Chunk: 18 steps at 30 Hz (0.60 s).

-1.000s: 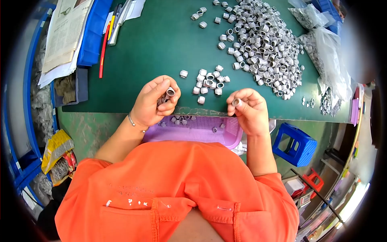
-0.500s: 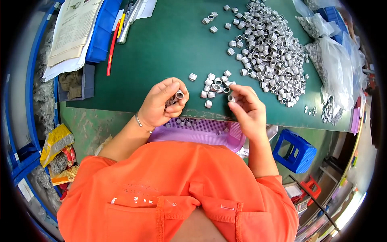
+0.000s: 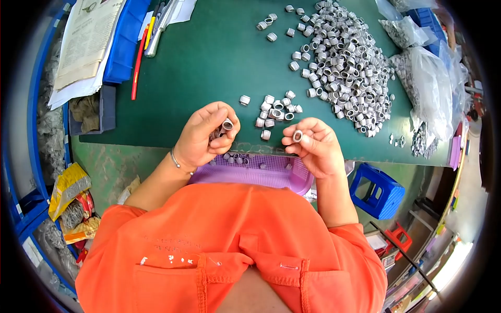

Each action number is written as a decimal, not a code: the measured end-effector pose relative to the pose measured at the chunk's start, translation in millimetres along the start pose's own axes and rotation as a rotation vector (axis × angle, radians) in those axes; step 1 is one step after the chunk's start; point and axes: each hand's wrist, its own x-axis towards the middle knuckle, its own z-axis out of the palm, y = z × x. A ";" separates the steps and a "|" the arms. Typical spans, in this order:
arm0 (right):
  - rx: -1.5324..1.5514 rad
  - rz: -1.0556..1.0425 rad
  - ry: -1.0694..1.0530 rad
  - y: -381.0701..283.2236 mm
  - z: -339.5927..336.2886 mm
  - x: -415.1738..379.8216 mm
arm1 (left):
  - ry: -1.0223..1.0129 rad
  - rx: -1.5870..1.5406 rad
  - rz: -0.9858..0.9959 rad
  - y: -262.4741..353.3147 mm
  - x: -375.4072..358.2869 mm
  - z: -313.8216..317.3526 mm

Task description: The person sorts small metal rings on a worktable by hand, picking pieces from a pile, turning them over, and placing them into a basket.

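Observation:
My left hand point(image 3: 206, 133) is closed around several small grey metal rings, and one ring point(image 3: 227, 124) shows its open end between thumb and forefinger. Between the thumb and fingers of my right hand point(image 3: 317, 146) another metal ring point(image 3: 297, 136) is pinched, its hole facing up toward me. Both hands are above the front edge of the green table point(image 3: 198, 68). A small cluster of rings point(image 3: 275, 111) lies on the tabletop just beyond and between the hands. Farther back on the right spreads a large heap of the same rings point(image 3: 347, 68).
Below the table edge sits a purple basket point(image 3: 250, 176) with some rings in it. Plastic bags point(image 3: 430, 83) of parts stand along the right. Papers point(image 3: 86, 47), a blue bin point(image 3: 119, 49) and pens point(image 3: 138, 70) are at the left. A blue stool point(image 3: 377, 192) stands on the floor.
My right hand has drawn slightly toward me and turned the ring so its opening faces up. The left hand keeps its hold. The whole view has shifted a little.

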 end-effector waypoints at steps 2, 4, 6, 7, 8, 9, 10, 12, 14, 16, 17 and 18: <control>-0.584 -0.118 -0.088 -0.2 -1.0 -4.4 | 0.000 0.005 -0.001 0.6 0.3 0.1; -0.986 -0.261 -0.185 -4.7 8.5 -6.5 | 0.004 0.004 0.001 0.7 0.8 0.6; -1.268 -0.447 -0.082 -0.4 12.8 -5.4 | 0.010 0.005 0.003 0.2 0.2 0.9; -1.428 -0.601 0.006 3.2 13.2 -0.4 | 0.002 0.007 0.008 0.1 0.5 1.0; -1.536 -0.685 0.171 9.0 13.8 4.6 | -0.008 0.010 0.012 0.1 0.6 1.1; -1.694 -0.777 0.274 12.7 12.2 10.7 | -0.008 0.010 0.013 -0.2 0.4 1.1; -1.726 -0.814 0.317 16.9 9.1 15.0 | -0.002 0.014 0.015 -0.6 0.1 0.9; -1.757 -0.859 0.356 20.0 2.3 19.8 | 0.003 0.021 0.023 -0.2 0.1 0.6; -1.802 -1.009 0.249 18.9 -2.9 19.4 | 0.009 -0.001 0.014 -0.7 -0.6 0.7; -1.627 -0.896 0.348 24.4 3.3 11.3 | 0.007 -0.005 0.017 -0.7 0.2 1.3; -1.446 -0.780 0.440 27.0 5.4 7.5 | 0.005 -0.009 0.018 -1.2 0.1 1.3; -1.296 -0.840 0.389 30.6 -1.8 9.3 | 0.003 -0.010 0.014 -1.7 -0.1 1.1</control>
